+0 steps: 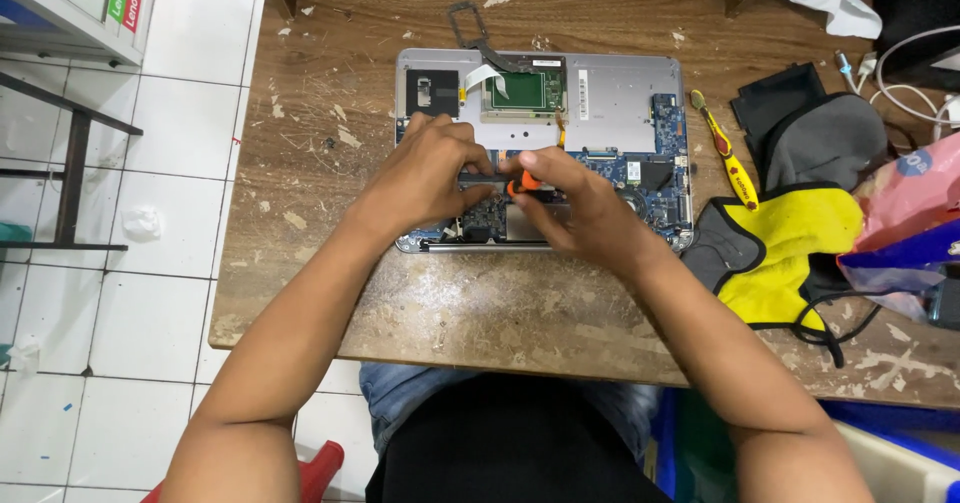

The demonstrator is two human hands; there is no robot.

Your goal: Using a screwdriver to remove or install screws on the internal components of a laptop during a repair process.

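- The opened laptop [545, 153] lies on the worn wooden table [480, 313], its silver shell acting as a shallow tray: inside sit a blue circuit board [655, 168], a green board [530, 90] in a metal frame, a white ribbon cable [478, 76] and a black square pad [432, 93].
- The laptop sits at the middle of the table, its hinge edge toward the person.
- The left hand [430, 173] rests over the laptop's lower left part, fingers curled close around the dark shaft of a screwdriver [500, 181].
- The right hand [570, 203] grips the same screwdriver at its orange and black handle, fingers closed about it.
- The tabletop is scratched, flaked with pale paint and scattered with scraps.
- A second screwdriver [725, 153], yellow and red, lies just beside the laptop's right edge.
- Further right lie a yellow and grey cloth [790, 253], a grey pouch [825, 143] and a pink plastic bag [915, 203]; what the bag holds cannot be told.
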